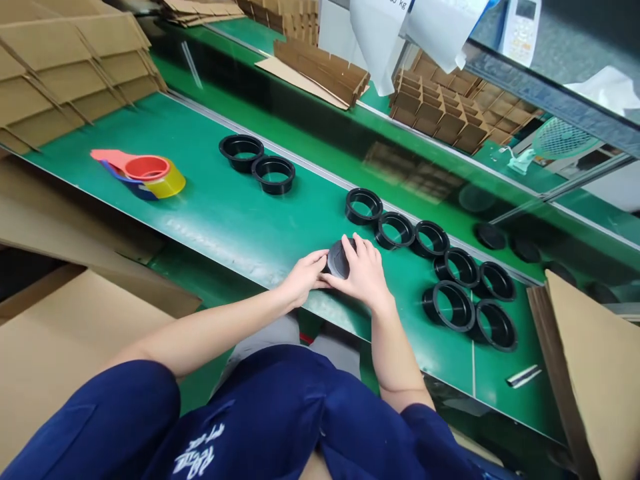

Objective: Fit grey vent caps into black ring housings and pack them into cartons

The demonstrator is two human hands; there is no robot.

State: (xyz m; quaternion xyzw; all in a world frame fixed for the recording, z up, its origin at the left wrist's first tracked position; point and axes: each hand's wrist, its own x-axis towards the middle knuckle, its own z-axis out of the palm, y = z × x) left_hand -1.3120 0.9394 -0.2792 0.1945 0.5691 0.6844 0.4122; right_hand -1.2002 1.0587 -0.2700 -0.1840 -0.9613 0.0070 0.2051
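Close to the front edge of the green work table, both my hands hold a black round plastic part (338, 261) whose flat, dark grey disc-like face shows between them. My left hand (304, 278) grips its left side, fingers and thumb curled against the rim. From the right, my right hand (364, 272) wraps over it, its fingers covering the right part of the face. Beyond my right hand stand several black flanged rings, the nearest being a black ring (395, 231) open through the middle. Another black ring (363, 206) is just left of that one.
Two black rings, one a black flanged ring (273, 175), sit farther left. A red, blue and yellow ring-shaped object with a handle (145, 172) lies beyond them. Cardboard dividers (70, 73) stand at far left, cardboard sheets (595, 373) at right. A small black-and-white strip (523, 377) lies nearby.
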